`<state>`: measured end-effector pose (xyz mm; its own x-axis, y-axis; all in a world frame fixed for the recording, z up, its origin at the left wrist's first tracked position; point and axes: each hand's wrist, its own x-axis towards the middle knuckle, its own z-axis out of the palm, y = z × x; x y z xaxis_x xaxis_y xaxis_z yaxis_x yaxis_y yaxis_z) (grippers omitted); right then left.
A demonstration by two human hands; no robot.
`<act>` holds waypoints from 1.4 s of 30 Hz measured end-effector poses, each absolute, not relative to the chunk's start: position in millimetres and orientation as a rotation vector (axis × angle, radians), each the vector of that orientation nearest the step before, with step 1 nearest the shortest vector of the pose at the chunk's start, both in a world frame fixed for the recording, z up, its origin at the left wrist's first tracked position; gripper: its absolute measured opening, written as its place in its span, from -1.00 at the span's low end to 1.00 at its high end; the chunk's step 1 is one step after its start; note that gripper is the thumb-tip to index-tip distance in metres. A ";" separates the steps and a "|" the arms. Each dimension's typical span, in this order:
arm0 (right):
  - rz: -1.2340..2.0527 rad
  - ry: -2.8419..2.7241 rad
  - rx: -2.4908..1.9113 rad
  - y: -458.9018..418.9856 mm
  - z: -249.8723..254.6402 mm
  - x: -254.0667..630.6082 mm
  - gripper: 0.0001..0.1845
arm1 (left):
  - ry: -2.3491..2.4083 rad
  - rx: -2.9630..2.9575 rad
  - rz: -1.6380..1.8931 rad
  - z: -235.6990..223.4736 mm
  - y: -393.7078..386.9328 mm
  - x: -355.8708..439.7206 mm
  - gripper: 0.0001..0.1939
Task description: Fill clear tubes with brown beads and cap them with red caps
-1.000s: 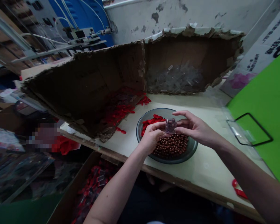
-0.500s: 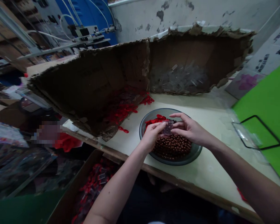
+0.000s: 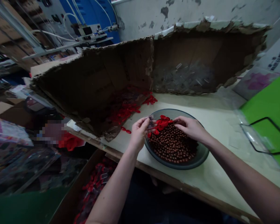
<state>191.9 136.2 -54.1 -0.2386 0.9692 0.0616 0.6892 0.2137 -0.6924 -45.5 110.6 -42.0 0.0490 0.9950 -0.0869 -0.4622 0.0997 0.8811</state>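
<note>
The left hand (image 3: 138,133) pinched a small clear plastic case (image 3: 151,122) over the rim of a round grey bowl (image 3: 177,166); the curled right hand (image 3: 190,128) touched glossy red pieces (image 3: 161,123), its hold unclear, and many round brown beads (image 3: 172,146) remained.

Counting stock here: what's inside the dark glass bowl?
The bowl holds brown beads with red pieces at the back; the right hand hides what lies beneath it.
</note>
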 end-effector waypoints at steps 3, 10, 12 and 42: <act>0.722 -2.089 -1.510 139.8 -51.3 174.5 -0.85 | 0.916 0.818 1.379 -39.5 112.7 -60.2 -0.60; 0.692 -2.250 -1.500 141.2 -49.8 125.1 -0.87 | 0.938 0.855 1.375 -42.4 105.9 -66.5 -0.66; 0.626 -2.285 -1.663 139.2 -53.0 116.0 -0.76 | 0.944 0.851 1.371 -44.4 104.1 -66.2 -0.66; 1.588 -1.127 -1.187 83.7 -20.3 169.3 -0.63 | 0.800 1.010 1.016 -47.7 74.6 -8.9 -0.66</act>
